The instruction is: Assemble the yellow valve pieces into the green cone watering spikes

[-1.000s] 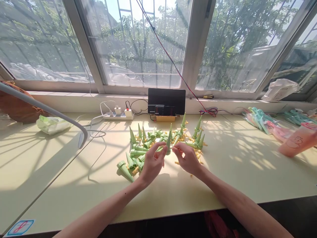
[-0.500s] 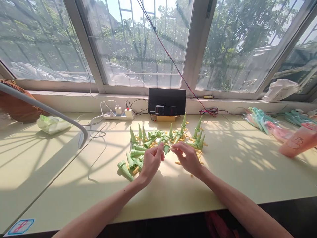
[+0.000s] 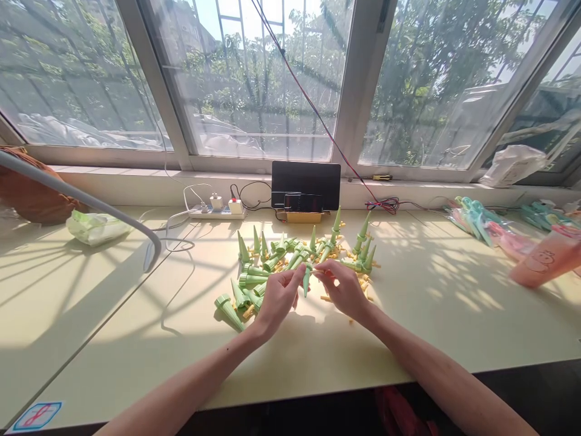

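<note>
A heap of green cone-shaped plastic spikes and small yellow pieces lies on the pale table, in front of a dark tablet. My left hand pinches one green spike, which hangs point down between both hands. My right hand is closed in a pinch at the spike's top end; what its fingertips hold is too small to name. Both hands hover just above the table, at the near edge of the heap.
A power strip with cables sits by the window sill. A grey curved lamp arm crosses the left side, beside a green packet. Coloured bags and an orange cup lie at the right.
The green spike held between my hands turned from pointing up to hanging point down. My hands stayed in the same spot.
</note>
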`<state>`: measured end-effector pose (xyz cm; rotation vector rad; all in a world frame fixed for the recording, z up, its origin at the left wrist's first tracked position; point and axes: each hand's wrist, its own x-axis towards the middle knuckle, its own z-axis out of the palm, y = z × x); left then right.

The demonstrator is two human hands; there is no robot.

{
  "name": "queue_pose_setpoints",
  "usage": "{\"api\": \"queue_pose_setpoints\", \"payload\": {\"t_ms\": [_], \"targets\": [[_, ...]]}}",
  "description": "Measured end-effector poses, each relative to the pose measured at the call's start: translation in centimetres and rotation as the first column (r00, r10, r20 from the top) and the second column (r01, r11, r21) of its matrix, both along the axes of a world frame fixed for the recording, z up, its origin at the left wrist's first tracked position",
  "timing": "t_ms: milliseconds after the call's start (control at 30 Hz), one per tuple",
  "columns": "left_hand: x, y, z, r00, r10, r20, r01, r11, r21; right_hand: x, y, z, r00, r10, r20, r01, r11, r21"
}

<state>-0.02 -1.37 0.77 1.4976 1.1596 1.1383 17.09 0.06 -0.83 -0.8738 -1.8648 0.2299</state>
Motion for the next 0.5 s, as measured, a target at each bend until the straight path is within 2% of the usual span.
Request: {"api": "queue_pose_setpoints", "payload": {"t_ms": [500], "targets": [[-0.08,-0.04,-0.14,1.0,-0.027,0.005,0.027,1.0,0.011,0.13,0.25,-0.3,1.0,-0.022,0.008,0.022,1.0,-0.007]]}}
